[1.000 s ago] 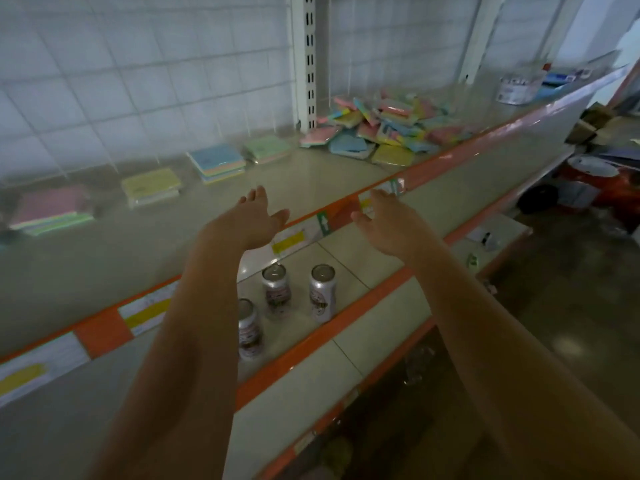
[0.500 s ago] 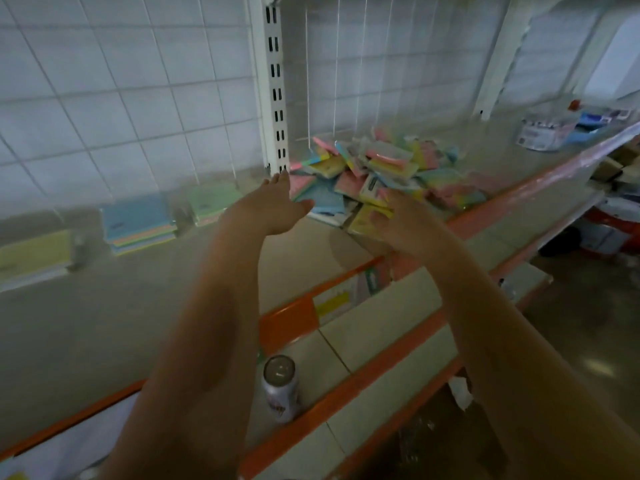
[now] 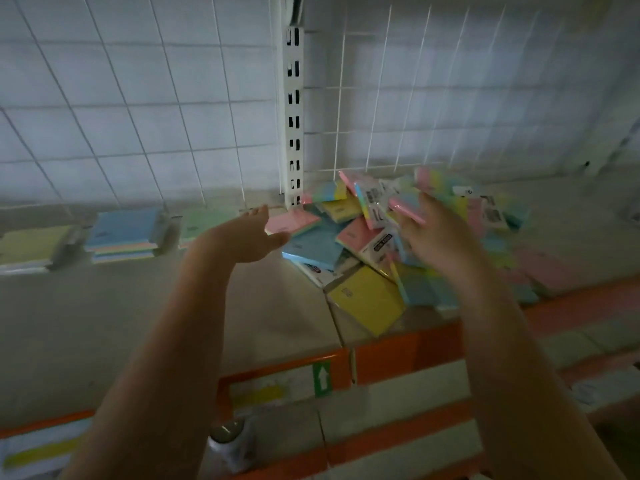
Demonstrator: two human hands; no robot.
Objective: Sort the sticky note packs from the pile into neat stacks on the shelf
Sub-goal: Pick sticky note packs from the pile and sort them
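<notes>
Two hands reach the pile (image 3: 398,244): left hand (image 3: 247,237) flat and empty, right hand (image 3: 440,237) pinching a pink pack (image 3: 407,209); packs look light, stiff, slippery-wrapped, so grab by edges

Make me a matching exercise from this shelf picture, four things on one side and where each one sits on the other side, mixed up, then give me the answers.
Things:
1. flat yellow sticky note pack
2. neat blue-topped stack of sticky note packs
3. silver drink can
4. green arrow sticker

Places:
A. on the orange shelf edge
B. on the lower shelf, below the left forearm
C. at the near edge of the pile
D. on the shelf left of the left hand

Pairs: 1-C, 2-D, 3-B, 4-A
</notes>
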